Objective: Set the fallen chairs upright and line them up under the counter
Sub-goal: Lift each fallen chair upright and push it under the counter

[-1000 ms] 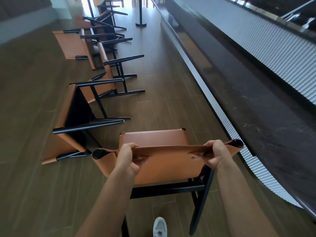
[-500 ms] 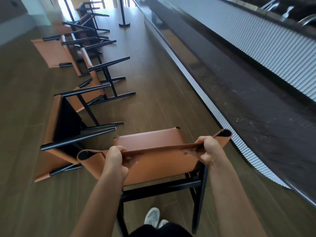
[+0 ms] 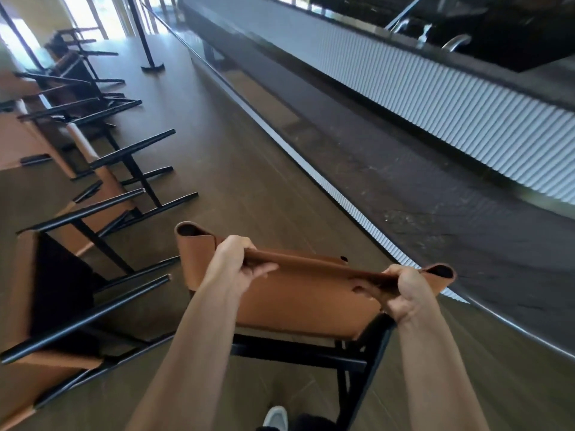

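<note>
An upright chair (image 3: 305,297) with a tan leather seat and black frame stands right in front of me, tilted so its right side is lower. My left hand (image 3: 236,262) grips the top edge of its leather backrest near the left end. My right hand (image 3: 404,293) grips the same edge near the right end. Several more tan-and-black chairs lie on their sides along the left; the nearest fallen chair (image 3: 62,293) is just left of mine, another fallen chair (image 3: 105,178) lies beyond it. The long dark counter (image 3: 404,169) runs diagonally on the right.
A white ribbed panel (image 3: 451,119) rises behind the counter top, and a ribbed strip (image 3: 339,194) edges the counter's front. A black post with a flat base (image 3: 152,65) stands far ahead. Brown wood floor (image 3: 236,169) lies between the fallen chairs and the counter. My shoe (image 3: 275,418) shows below.
The chair in my hands has swung toward the counter and tilted, its right side dropping. The view has turned right and moved closer to the counter. Both hands keep their grip.
</note>
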Demonstrator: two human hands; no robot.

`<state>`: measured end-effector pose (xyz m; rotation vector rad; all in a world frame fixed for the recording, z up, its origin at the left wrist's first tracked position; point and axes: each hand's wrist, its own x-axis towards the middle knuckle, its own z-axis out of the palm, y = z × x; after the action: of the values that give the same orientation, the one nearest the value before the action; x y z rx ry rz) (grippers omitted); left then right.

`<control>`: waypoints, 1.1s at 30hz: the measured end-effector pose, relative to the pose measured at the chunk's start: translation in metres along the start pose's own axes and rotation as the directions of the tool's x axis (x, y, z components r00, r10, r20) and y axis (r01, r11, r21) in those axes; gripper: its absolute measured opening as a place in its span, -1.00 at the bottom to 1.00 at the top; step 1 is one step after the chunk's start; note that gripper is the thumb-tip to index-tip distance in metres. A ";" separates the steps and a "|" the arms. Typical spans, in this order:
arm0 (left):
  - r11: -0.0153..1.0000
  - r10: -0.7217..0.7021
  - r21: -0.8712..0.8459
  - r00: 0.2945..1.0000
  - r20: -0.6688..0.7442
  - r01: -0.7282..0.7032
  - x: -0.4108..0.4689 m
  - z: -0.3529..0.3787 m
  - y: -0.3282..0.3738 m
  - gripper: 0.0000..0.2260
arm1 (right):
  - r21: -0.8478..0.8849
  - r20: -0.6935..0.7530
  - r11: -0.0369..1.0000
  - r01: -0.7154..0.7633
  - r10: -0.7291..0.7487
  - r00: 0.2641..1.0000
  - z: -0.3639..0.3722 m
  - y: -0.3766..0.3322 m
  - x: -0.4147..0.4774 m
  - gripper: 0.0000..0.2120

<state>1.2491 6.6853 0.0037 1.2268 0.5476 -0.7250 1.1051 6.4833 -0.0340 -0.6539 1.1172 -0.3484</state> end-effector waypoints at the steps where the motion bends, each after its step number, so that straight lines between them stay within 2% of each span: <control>1: 0.999 -0.018 0.031 0.999 0.031 0.017 0.003 0.012 0.001 -0.90 | 0.021 -0.024 1.000 0.015 -0.015 1.000 -0.006 -0.006 0.001 -0.88; 8: 0.977 -0.090 0.206 0.972 0.215 0.045 0.024 0.110 -0.007 -0.76 | 0.168 -0.164 0.975 0.143 -0.115 0.980 -0.059 -0.050 0.009 -0.90; 14: 0.950 -0.128 0.311 0.937 0.326 0.021 0.040 0.203 -0.039 -0.72 | 0.267 -0.360 0.908 0.323 -0.217 0.907 -0.103 -0.081 0.016 -0.80; 19: 0.925 -0.210 0.375 0.905 0.369 0.062 0.057 0.242 -0.063 -0.72 | 0.273 -0.429 0.906 0.323 -0.186 0.884 -0.126 -0.093 0.031 -0.80; 24: 0.903 -0.316 0.403 0.864 0.392 0.147 0.073 0.262 -0.097 -0.84 | 0.376 -0.457 0.864 0.336 -0.142 0.878 -0.165 -0.097 0.053 -0.80; 27: 0.894 -0.339 0.416 0.859 0.385 0.166 0.070 0.285 -0.114 -0.83 | 0.412 -0.488 0.854 0.318 -0.088 0.869 -0.189 -0.103 0.060 -0.83; 33: 0.880 -0.375 0.438 0.831 0.411 0.181 0.077 0.299 -0.111 -0.86 | 0.431 -0.446 0.848 0.307 -0.095 0.890 -0.192 -0.110 0.072 -0.85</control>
<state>1.2148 6.3624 -0.0451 1.2653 0.1645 -1.4057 0.9666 6.2997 -0.0686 -0.2400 1.2899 -0.9630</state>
